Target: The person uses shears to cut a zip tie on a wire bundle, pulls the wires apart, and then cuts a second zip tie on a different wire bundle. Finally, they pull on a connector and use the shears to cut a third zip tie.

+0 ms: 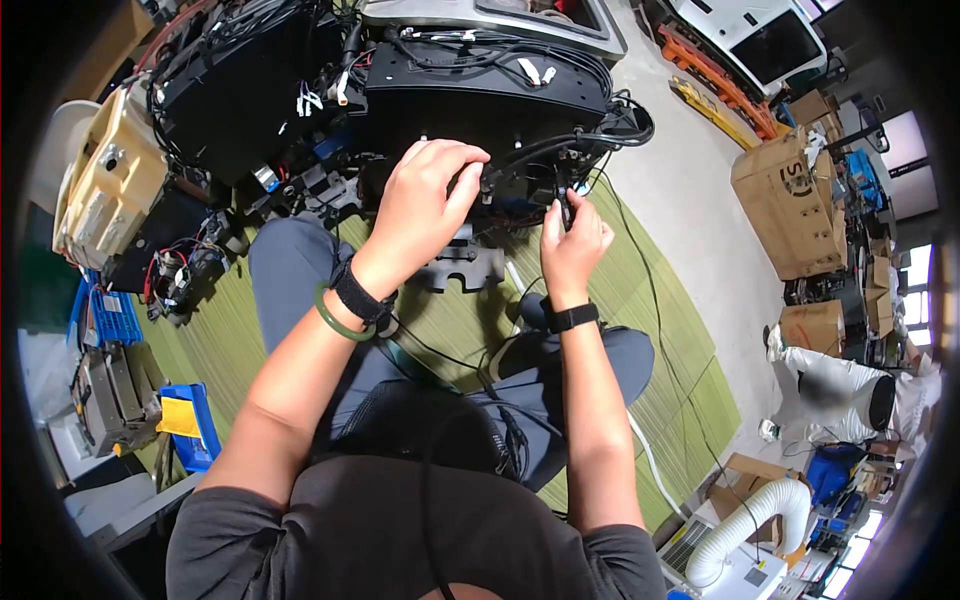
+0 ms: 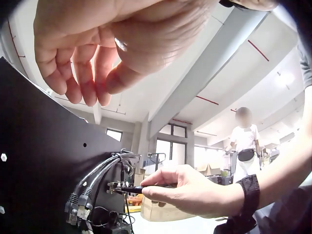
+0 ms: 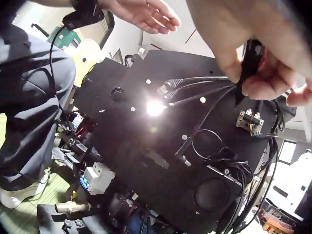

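My right hand [image 1: 575, 250] pinches a slim black tool [image 3: 249, 68] with a narrow pointed tip; its exact kind I cannot tell. In the left wrist view the tool's tip overlaps a small metal connector block [image 2: 115, 187] at the edge of a black panel [image 3: 161, 134]. My left hand [image 1: 425, 195] hovers in front of the panel, fingers loosely bent, with nothing in its grasp. Grey cables with network plugs [image 2: 80, 207] come out in a bundle near the right hand. A single cable end [image 3: 184, 160] hangs lower against the panel.
Black machine housings [image 1: 250, 95] topped with wiring stand ahead. A grey metal bracket [image 1: 465, 268] lies on the green mat [image 1: 690, 370] between the knees. Cardboard boxes [image 1: 775, 205] stand to the right, with another person [image 2: 245, 141] farther off. A blue bin [image 1: 190, 425] sits at left.
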Demonstrator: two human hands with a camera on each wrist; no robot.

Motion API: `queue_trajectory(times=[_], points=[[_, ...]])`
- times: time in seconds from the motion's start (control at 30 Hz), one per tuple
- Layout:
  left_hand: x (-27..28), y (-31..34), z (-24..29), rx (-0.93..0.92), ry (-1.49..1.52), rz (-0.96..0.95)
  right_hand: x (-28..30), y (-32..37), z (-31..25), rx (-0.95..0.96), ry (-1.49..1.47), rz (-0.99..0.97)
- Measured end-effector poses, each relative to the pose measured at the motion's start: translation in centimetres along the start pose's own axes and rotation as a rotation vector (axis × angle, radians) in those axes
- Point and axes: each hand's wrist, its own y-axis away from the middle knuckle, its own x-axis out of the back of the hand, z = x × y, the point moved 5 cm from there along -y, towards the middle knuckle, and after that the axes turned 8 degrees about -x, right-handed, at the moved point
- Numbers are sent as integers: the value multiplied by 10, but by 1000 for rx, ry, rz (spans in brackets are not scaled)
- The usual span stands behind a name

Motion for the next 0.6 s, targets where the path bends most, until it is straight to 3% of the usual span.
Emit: queue_trajectory(times=[0.2, 0.27, 0.6], points=[[-3, -3, -1, 13, 6, 34, 2, -1, 0, 25, 46, 74], [-4, -6, -6, 108, 86, 30, 1, -5, 5, 32, 48, 87], [-8, -5, -3, 84, 72, 49, -1, -5, 7, 46, 64, 80]])
